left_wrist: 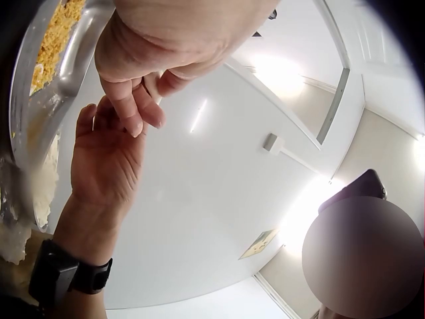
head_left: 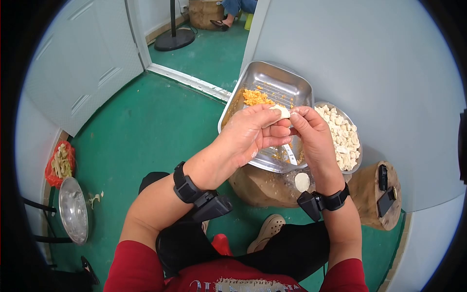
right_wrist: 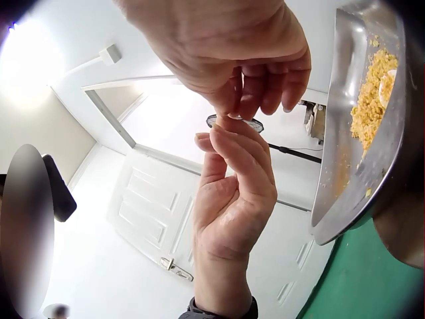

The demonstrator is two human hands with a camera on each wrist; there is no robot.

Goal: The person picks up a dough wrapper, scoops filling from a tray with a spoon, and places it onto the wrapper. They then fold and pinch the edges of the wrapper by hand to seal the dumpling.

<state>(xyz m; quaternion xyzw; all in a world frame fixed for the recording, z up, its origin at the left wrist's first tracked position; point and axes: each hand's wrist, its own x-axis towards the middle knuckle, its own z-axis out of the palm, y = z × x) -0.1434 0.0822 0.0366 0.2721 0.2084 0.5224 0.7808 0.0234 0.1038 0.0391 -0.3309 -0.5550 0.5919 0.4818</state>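
Over the metal tray, my left hand (head_left: pixel 245 130) holds a white dumpling (head_left: pixel 280 112) between thumb and fingers. From the other side, my right hand (head_left: pixel 314 134) pinches the dumpling's edge with thumb and forefinger. Both wrist views show the fingertips of the two hands meeting, and the fingers hide most of the dumpling there. Below the hands, the tray (head_left: pixel 294 80) holds orange-yellow crumbly filling (head_left: pixel 256 97) and a white-handled utensil (head_left: pixel 290 155). A round dough wrapper (head_left: pixel 302 182) lies near the tray's front edge, beside my right wrist.
A metal bowl heaped with white dumplings (head_left: pixel 343 138) stands right of the tray. Wooden stumps (head_left: pixel 258 187) stand below; the right one carries a dark phone-like device (head_left: pixel 386 201). At left are a steel basin (head_left: pixel 74 209) and a red bag (head_left: pixel 59 165) of vegetable scraps.
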